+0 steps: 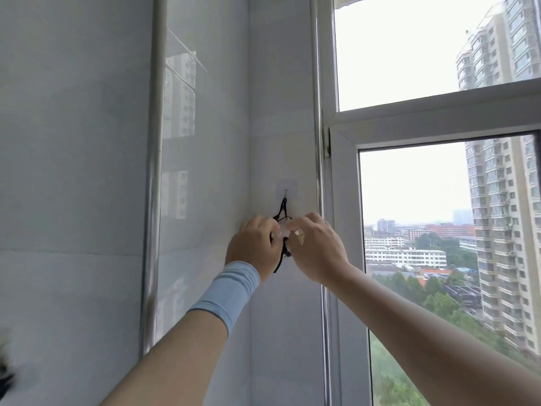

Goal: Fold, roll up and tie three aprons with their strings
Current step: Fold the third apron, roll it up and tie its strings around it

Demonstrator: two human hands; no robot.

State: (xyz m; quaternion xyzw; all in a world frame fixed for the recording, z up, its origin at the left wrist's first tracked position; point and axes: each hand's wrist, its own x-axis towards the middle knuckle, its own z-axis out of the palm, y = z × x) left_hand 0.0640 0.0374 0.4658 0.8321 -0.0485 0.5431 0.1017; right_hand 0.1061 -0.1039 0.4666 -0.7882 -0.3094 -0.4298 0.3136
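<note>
A black apron string [282,207] hangs in a loop from a small clear wall hook [286,190] in the corner beside the window. Both hands are raised to the wall just below the hook. My left hand [254,244], with a light blue wrist sleeve, closes its fingers around the dark string and a small pale bundle [284,228] between the hands. My right hand [317,247] pinches the same bundle from the right. A loose end of string [278,263] dangles under my left hand. The hands hide most of the bundle.
White tiled walls [73,171] meet in a corner with a vertical metal pipe [153,171]. A white-framed window [345,200] fills the right side, showing buildings outside. A dark blurred shape [4,373] sits at the lower left edge.
</note>
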